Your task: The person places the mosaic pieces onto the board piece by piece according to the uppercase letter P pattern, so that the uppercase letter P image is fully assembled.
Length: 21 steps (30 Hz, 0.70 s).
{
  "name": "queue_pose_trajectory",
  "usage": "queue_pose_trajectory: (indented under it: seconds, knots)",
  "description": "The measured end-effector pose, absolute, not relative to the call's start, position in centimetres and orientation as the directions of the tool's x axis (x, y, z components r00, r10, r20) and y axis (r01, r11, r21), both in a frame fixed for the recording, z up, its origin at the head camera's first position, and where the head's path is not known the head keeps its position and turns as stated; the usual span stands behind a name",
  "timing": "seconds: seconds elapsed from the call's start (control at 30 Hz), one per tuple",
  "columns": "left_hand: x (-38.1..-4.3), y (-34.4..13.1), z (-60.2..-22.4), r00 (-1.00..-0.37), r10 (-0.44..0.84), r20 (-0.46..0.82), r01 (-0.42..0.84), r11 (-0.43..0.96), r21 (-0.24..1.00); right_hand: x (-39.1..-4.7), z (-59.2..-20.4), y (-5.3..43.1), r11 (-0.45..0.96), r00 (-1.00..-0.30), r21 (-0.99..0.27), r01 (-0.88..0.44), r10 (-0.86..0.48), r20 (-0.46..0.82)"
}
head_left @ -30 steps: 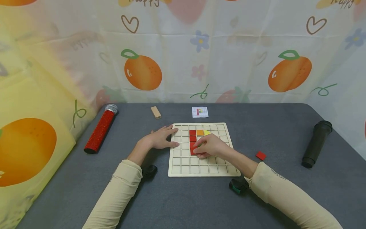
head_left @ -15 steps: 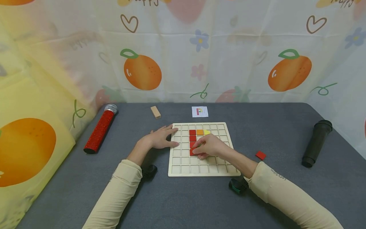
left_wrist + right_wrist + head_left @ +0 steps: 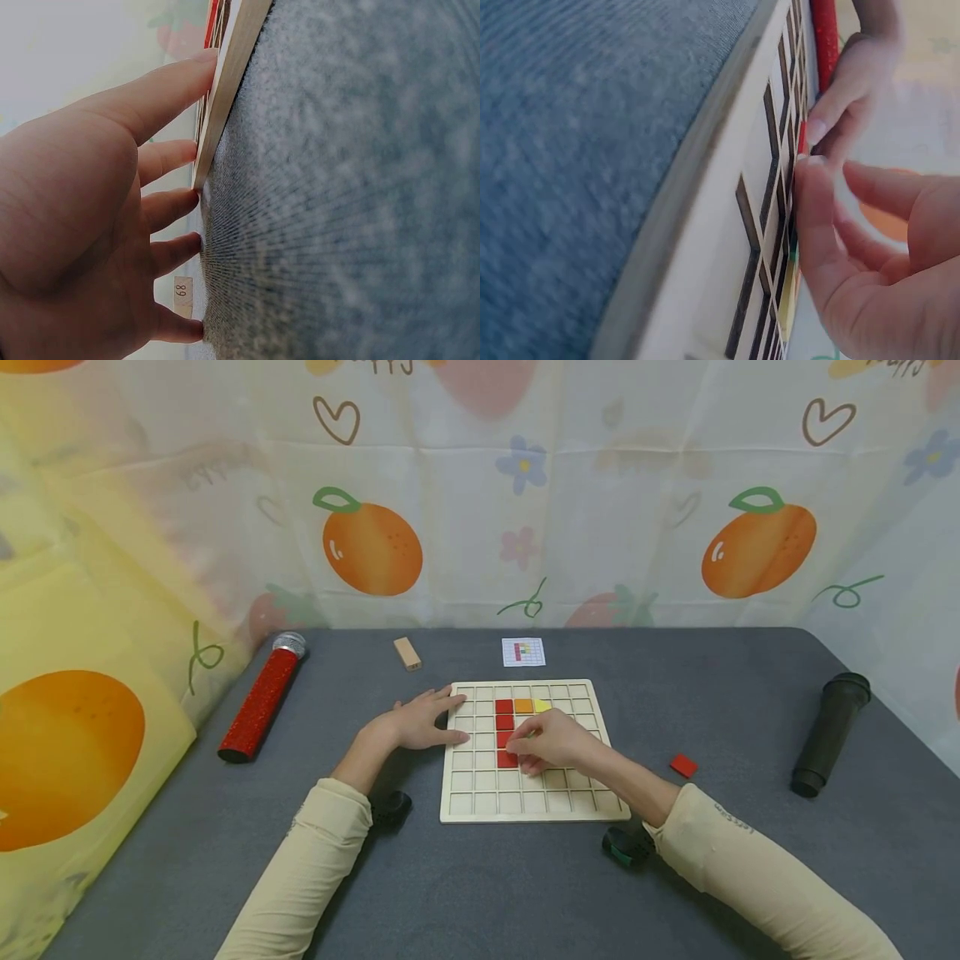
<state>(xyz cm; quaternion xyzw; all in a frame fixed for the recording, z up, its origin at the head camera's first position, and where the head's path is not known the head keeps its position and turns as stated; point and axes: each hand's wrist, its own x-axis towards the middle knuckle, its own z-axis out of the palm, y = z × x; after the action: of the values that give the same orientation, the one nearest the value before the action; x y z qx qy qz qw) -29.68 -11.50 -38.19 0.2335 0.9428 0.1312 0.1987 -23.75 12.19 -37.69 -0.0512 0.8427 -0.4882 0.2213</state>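
Observation:
A cream wooden grid board [image 3: 480, 806] lies on the grey table. Several red tiles [image 3: 505, 722] form a column on it, with an orange tile [image 3: 522, 706] and a yellow tile [image 3: 542, 705] to the right of the top one. My right hand [image 3: 553, 743] is over the board, fingertips right at the lowest red tiles. In the right wrist view a gap shows between its nearest digits, and a green tile [image 3: 793, 244] peeks out past them. My left hand [image 3: 423, 720] rests at the board's left edge, fingers spread; the thumb [image 3: 169, 94] touches the edge.
One loose red tile [image 3: 683, 766] lies right of the board. Behind it are a small printed grid card [image 3: 523, 652] and a wooden block [image 3: 407, 654]. A red glittery microphone [image 3: 262, 706] lies far left, a dark cylinder [image 3: 831, 735] far right.
The right fingertips have drawn slightly up and right off the lowest red tile, which now shows more fully, lined up beneath the others. The left hand has stayed in place.

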Motion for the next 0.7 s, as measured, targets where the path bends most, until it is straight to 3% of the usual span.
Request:
queue_pose_trajectory:
  seconds: [0.27,0.7]
  knots:
    - [-29.4,-11.6,-37.9,-0.807,0.504,-0.308,0.394,0.847,0.357,-24.3,-37.7,14.2,0.507,-0.858,-0.862,-0.024,-0.453,-0.243]
    - [-29.3,-11.8,-37.9,-0.803,0.513,-0.302,0.398,0.84,0.369,-24.6,-37.2,18.7,0.455,-0.859,-0.882,-0.124,-0.495,-0.135]
